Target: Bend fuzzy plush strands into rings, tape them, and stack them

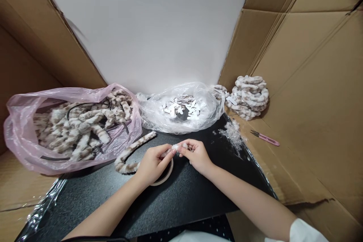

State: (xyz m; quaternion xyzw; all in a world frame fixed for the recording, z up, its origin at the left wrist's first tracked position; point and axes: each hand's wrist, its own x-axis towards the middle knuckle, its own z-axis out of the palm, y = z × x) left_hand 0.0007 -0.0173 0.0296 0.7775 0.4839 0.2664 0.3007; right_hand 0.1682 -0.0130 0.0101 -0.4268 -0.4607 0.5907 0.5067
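Both hands meet over the black table, pinching one end of a furry white-and-brown strip (124,162). My left hand (153,162) is closed round it near the end, and the rest curves out leftward onto the table. Fingers of my right hand (198,155) pinch white fluff at the tip; the detail there is hidden by the fingertips. Below the hands lies a roll of tape (171,170), partly covered by my left hand.
A pink plastic bag (19,121) full of furry strips stands left. Behind the hands, a clear bag (150,117) holds small white-and-metal pieces. To the right are a coiled furry bundle (249,96), loose fluff (234,134) and pink thread snips (266,138). Cardboard walls (320,102) enclose the sides.
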